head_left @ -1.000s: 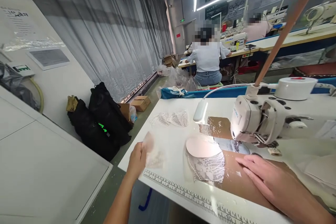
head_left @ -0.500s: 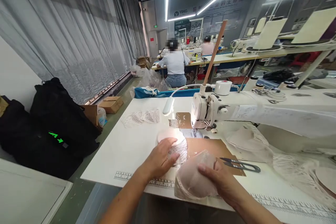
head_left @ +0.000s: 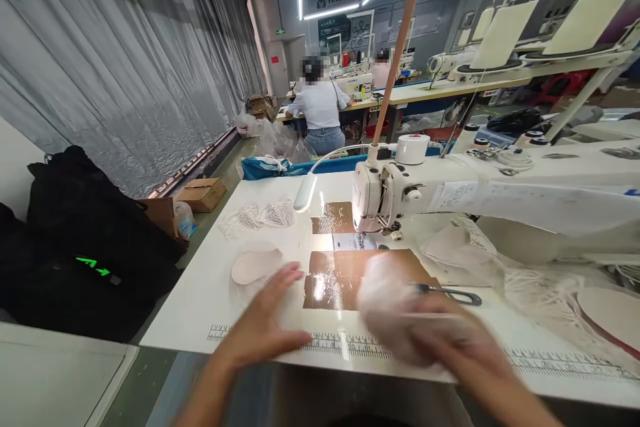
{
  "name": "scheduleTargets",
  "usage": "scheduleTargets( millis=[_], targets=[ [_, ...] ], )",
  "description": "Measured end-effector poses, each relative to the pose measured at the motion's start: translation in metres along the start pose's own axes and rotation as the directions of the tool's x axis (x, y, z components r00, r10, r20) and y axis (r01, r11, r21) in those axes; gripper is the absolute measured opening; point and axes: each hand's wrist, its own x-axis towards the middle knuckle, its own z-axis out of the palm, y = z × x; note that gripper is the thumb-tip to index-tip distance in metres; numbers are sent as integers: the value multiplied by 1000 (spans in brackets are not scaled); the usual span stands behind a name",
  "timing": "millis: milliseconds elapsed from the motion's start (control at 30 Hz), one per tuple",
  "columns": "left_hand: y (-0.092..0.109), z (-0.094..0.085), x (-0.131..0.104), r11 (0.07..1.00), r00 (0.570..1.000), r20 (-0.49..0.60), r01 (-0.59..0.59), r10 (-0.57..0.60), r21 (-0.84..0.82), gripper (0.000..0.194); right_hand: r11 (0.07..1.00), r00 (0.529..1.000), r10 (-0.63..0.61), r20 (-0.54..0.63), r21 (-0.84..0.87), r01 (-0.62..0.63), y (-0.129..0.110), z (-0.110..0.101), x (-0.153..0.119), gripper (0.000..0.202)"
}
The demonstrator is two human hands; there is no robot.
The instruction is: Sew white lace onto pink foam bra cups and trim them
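Note:
My left hand (head_left: 263,323) is open above the table's front part, thumb and fingers apart and holding nothing. Just beyond it a pale bra cup (head_left: 253,267) lies on the white tabletop. My right hand (head_left: 445,340), smeared by motion, grips another beige bra cup (head_left: 387,293) in front of the sewing machine (head_left: 380,193). Partly behind this cup and hand lie thread snips (head_left: 463,296) with a dark handle. Brown tape patches (head_left: 330,290) cover the table near the needle.
Lace pieces (head_left: 263,215) lie at the table's back left. More beige cups and lace (head_left: 460,250) are heaped under the machine arm. A lamp (head_left: 305,192) hangs by the needle. A printed ruler (head_left: 345,345) runs along the front edge. A co-worker (head_left: 323,107) sits ahead.
The lace-covered cup under my left hand has moved left across the table, and that hand has come off it. My right hand has shifted the other cup, now blurred. The view has turned slightly.

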Motion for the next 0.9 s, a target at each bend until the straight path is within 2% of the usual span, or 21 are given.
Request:
scheduleTargets(
  millis=[33,67,100,167,200,233,300,333,367,400,433,467,500,567,600,633,667,700,767,833,900],
  targets=[
    [12,10,1,971,990,119,-42,72,-236,88,999,996,-8,93,39,4,-3,11,3,39],
    [22,21,1,899,957,256,-9,134,-437,84,996,984,-17,177,94,1,-6,21,5,39],
    [30,31,2,803,912,369,80,181,-590,75,989,970,-28,241,147,-8,-10,29,8,39],
    [36,47,3,653,860,478,259,179,-712,49,982,953,-26,303,186,-33,-17,34,13,37],
    [35,51,3,620,867,481,309,129,-721,40,988,945,-10,327,152,-42,-19,31,14,37],
    [32,53,2,631,894,445,319,47,-708,35,995,936,14,351,86,-48,-20,26,15,38],
    [24,49,1,765,960,239,261,-144,-588,25,996,946,38,322,-93,-8,-16,14,16,32],
    [20,46,0,842,971,90,236,-221,-485,19,982,971,9,241,-186,38,-13,9,16,25],
    [18,43,-1,894,963,-51,227,-266,-386,13,957,991,-56,125,-276,89,-9,5,17,18],
    [18,40,-1,917,947,-148,224,-285,-330,9,926,991,-136,0,-355,128,-5,4,17,13],
    [20,40,-2,916,939,-188,212,-287,-340,8,897,973,-209,-102,-415,149,-2,4,19,9],
    [23,41,-3,890,948,-157,189,-275,-416,10,880,953,-252,-169,-450,153,0,6,20,7],
    [28,44,-4,828,970,-70,162,-235,-536,15,878,947,-261,-187,-454,152,1,9,21,11],
    [39,52,-7,628,990,139,123,-24,-768,41,922,980,-181,-82,-360,140,-2,18,24,27],
    [44,56,-8,529,971,213,125,109,-839,63,961,994,-108,28,-254,111,-4,22,25,32],
    [48,59,-9,455,944,249,128,217,-881,82,992,986,-34,165,-114,54,-6,26,24,35],
    [50,62,-10,414,923,254,118,290,-902,93,998,952,25,306,39,-39,-7,29,24,37],
    [50,63,-9,408,921,227,83,318,-909,96,971,899,60,434,182,-153,-8,31,22,37],
    [46,64,-7,495,961,106,-36,256,-868,87,851,815,68,575,393,-348,-6,34,19,38],
    [39,64,-4,644,992,-30,-101,120,-758,81,730,786,46,616,516,-447,-2,35,16,38],
    [32,64,-2,721,999,-15,-34,32,-693,73,651,789,12,614,594,-472,2,37,13,38]
  ],
)
